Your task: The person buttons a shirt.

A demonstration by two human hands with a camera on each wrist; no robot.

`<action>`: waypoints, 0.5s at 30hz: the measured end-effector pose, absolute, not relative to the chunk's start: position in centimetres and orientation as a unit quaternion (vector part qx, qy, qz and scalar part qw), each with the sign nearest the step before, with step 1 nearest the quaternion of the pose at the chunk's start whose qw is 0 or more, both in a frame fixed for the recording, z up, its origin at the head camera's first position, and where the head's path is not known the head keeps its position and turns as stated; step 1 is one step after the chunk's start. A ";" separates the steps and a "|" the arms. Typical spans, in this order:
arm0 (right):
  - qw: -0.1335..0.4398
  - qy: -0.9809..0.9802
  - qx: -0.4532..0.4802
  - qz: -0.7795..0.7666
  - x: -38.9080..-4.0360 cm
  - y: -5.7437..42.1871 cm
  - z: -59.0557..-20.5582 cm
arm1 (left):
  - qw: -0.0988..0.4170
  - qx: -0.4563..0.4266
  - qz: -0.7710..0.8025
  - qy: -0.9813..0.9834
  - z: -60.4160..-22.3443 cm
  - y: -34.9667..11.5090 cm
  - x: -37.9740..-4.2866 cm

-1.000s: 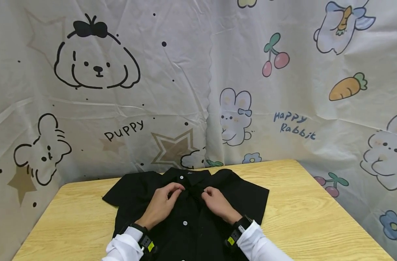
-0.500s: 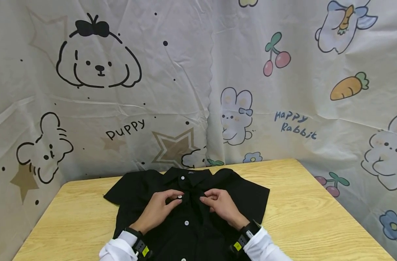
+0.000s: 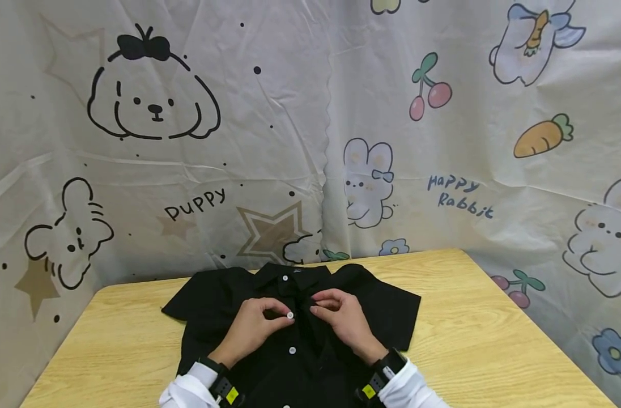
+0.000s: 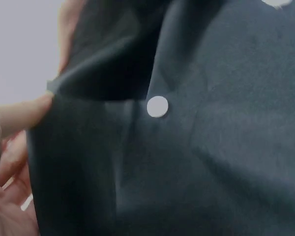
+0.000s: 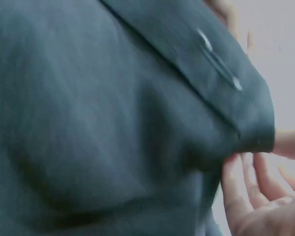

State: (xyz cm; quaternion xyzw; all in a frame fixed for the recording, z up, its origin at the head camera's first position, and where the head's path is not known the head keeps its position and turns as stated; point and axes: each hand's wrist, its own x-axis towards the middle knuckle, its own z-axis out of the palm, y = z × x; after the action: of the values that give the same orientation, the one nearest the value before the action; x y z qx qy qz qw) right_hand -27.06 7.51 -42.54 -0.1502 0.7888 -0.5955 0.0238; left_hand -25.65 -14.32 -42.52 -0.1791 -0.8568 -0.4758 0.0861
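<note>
A black short-sleeved shirt (image 3: 269,368) lies front up, its collar at the far side. My left hand (image 3: 251,328) pinches the shirt's button-side edge, with a white button (image 3: 290,315) showing between thumb and index fingertip. Just across the front opening, my right hand (image 3: 348,323) pinches the opposite front edge between thumb and fingers. In the right wrist view, that raised edge carries a buttonhole (image 5: 219,60), with light at its two ends. Another white button (image 4: 157,106) sits on the cloth in the left wrist view. The fingertips of both hands are close together.
The shirt lies on a light wood table (image 3: 494,340). Behind it hangs a pale curtain (image 3: 290,113) with cartoon prints. A white button (image 3: 285,278) shows near the collar and another (image 3: 292,351) below the hands. Each wrist wears a black strap with a camera.
Both hands have come slightly nearer the body along the front opening. A white button, hidden at first, now shows at the left fingertips. The right fingers have moved a little left, towards it.
</note>
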 end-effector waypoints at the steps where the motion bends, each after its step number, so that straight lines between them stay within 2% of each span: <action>1: 0.004 0.796 -0.163 -0.583 -26.9 7.2 -42.4 | 0.093 -0.188 -0.453 -0.866 -42.5 -14.0 -25.6; 3: -0.024 0.809 -0.191 -0.555 -26.7 6.8 -42.3 | 0.113 -0.202 -0.415 -0.880 -42.4 -13.3 -25.5; 8: -0.053 0.829 -0.224 -0.509 -26.1 6.2 -42.6 | 0.151 -0.204 -0.356 -0.899 -42.5 -12.2 -25.3; 15: -0.032 0.811 -0.219 -0.542 -25.7 5.9 -43.3 | 0.159 -0.167 -0.358 -0.905 -42.9 -11.7 -25.2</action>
State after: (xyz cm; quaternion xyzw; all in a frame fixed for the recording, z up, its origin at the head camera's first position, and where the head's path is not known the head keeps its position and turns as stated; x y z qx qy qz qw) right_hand -25.73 5.91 -43.33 -0.2190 0.8109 -0.5418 -0.0317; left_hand -25.20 -11.74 -42.87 -0.1669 -0.9049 -0.3580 0.1589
